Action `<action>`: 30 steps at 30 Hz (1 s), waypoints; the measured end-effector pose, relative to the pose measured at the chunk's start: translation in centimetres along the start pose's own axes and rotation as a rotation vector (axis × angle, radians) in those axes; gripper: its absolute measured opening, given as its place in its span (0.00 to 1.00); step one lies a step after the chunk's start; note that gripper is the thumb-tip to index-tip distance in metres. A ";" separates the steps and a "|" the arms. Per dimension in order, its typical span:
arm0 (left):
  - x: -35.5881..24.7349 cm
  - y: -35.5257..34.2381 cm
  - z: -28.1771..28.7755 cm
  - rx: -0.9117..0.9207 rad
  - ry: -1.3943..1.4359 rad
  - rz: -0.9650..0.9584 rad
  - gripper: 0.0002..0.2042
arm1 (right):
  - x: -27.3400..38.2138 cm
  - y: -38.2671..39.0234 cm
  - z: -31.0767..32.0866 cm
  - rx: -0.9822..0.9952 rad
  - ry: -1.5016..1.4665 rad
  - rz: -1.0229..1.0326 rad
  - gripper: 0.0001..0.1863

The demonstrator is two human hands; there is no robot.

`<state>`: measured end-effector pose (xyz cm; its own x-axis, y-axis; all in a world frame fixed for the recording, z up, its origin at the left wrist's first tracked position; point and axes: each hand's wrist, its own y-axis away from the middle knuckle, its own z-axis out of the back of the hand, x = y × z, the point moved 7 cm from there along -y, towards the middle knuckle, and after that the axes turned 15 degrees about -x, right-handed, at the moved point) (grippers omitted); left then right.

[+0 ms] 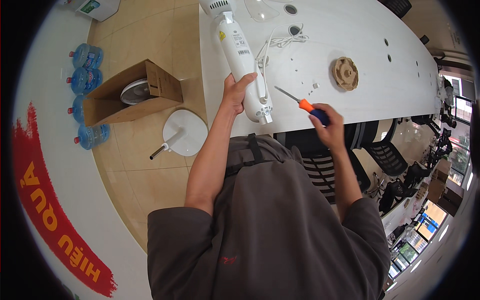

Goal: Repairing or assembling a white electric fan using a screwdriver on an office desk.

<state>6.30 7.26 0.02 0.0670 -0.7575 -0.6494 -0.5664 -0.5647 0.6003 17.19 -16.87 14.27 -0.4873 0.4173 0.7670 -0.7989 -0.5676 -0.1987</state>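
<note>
My left hand (236, 93) is wrapped round the lower part of a long white fan body (234, 52). The fan body slants over the table's near left part, its motor end at the top edge of the view. A white cord (282, 42) lies loosely coiled beside it. In my right hand (329, 131) is a screwdriver (305, 105) with an orange and dark blue handle. Its metal shaft points up and left toward the fan body, with a gap between tip and housing. Several small bits lie on the table beyond the tip.
The white table (370, 95) carries a brown moulded pulp piece (345, 74) and a clear plastic part (261, 11). On the floor at left are an open cardboard box (165, 85) with a round fan part (135, 92), a white round base (192, 131) and several water jugs (93, 136). Chairs (387, 155) stand at right.
</note>
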 end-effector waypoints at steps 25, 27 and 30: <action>0.0 -0.4 -0.2 0.007 -0.033 -0.026 0.21 | 10.7 -4.7 2.1 0.329 0.082 0.311 0.19; -0.1 -0.3 -0.3 0.002 -0.034 -0.020 0.21 | 10.8 -4.8 2.1 0.333 0.086 0.310 0.19; -0.2 -0.1 -0.4 0.001 -0.030 -0.013 0.21 | 11.1 -5.0 2.3 0.325 0.095 0.314 0.19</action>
<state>6.67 7.35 0.25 0.0500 -0.7400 -0.6707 -0.5669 -0.5740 0.5909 16.56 -11.07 25.22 -0.7304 0.2445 0.6378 -0.4629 -0.8638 -0.1990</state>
